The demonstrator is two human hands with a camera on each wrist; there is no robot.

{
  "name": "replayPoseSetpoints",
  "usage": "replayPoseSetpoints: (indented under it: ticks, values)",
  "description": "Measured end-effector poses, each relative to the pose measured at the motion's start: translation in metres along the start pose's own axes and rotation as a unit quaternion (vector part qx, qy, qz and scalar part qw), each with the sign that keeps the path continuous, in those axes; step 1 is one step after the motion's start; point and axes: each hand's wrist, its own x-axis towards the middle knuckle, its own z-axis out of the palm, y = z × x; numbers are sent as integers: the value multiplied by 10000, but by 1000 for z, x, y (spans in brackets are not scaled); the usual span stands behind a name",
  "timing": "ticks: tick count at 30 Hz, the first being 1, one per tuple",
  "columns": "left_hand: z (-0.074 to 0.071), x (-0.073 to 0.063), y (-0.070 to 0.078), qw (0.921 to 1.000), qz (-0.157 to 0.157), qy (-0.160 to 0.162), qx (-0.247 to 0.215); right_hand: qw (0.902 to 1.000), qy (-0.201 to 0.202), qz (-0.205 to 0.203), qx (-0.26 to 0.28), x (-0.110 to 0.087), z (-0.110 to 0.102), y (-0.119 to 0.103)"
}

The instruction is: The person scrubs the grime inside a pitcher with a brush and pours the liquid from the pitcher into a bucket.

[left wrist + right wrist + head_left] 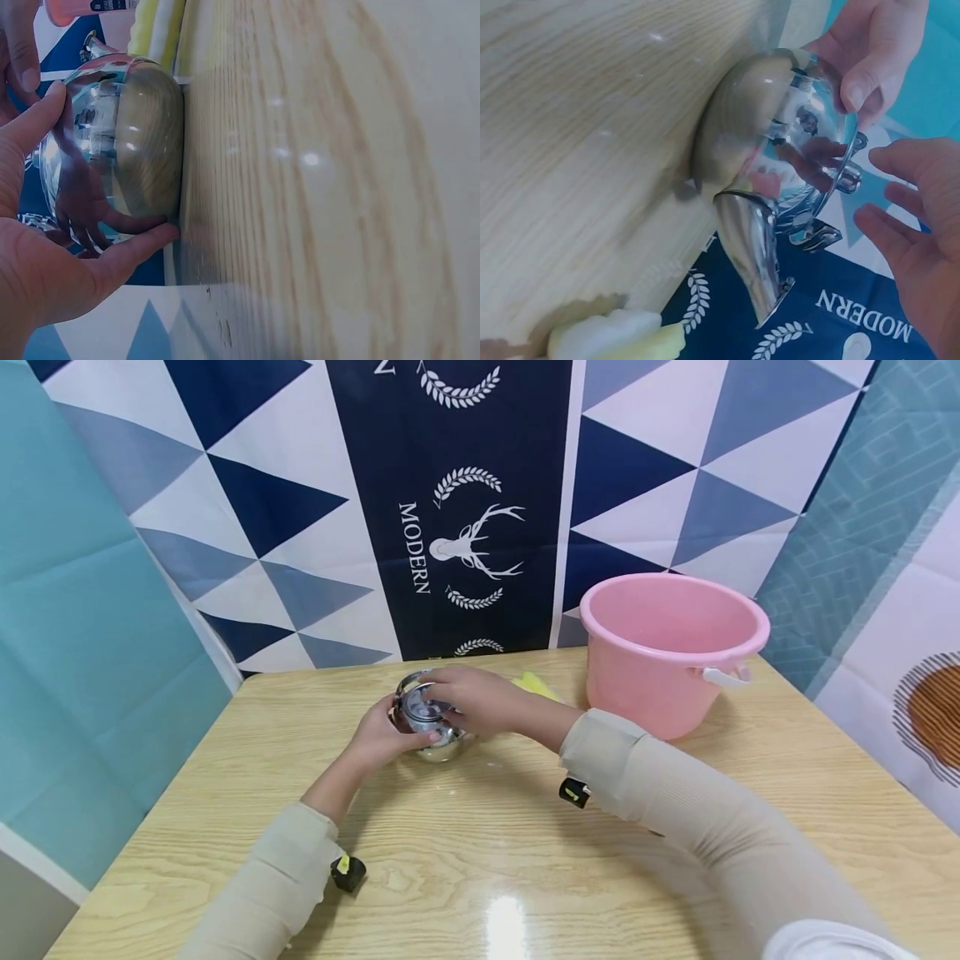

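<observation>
A shiny metal kettle point(444, 745) stands on the wooden table, its spout point(751, 251) plain in the right wrist view. My left hand point(377, 737) holds the kettle's rounded side, with thumb and fingers spread around the body point(124, 150). Over the top of the kettle is my right hand point(483, 700). In the right wrist view its loosely bent fingers point(885, 232) are just off the lid's knob point(849, 177), with nothing between them. The kettle's top is partly hidden by the right hand in the head view.
A pink bucket point(652, 681) with a white handle grip stands at the back right of the table point(420, 877). Between it and the kettle lies a yellow and white sponge-like piece point(622, 336). A patterned cloth point(480, 610) hangs along the back edge.
</observation>
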Motion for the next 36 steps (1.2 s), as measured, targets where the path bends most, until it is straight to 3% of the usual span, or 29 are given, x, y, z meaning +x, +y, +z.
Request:
replayPoseSetpoints:
  ticks: [14, 21, 32, 36]
  values:
    - [-4, 2, -1, 9999, -18, -133, -108, 9990, -455, -6, 0, 34, 7, 6]
    - [-8, 5, 4, 9994, -180, -240, -177, 9976, -685, 66, -105, 43, 5, 5]
    - [-6, 1, 2, 9997, -114, -138, -178, 9985, -502, 174, -104, 42, 6, 6]
    - [-7, -11, 20, 9996, -173, -166, -148, 9993, -267, 168, -186, 40, 5, 5]
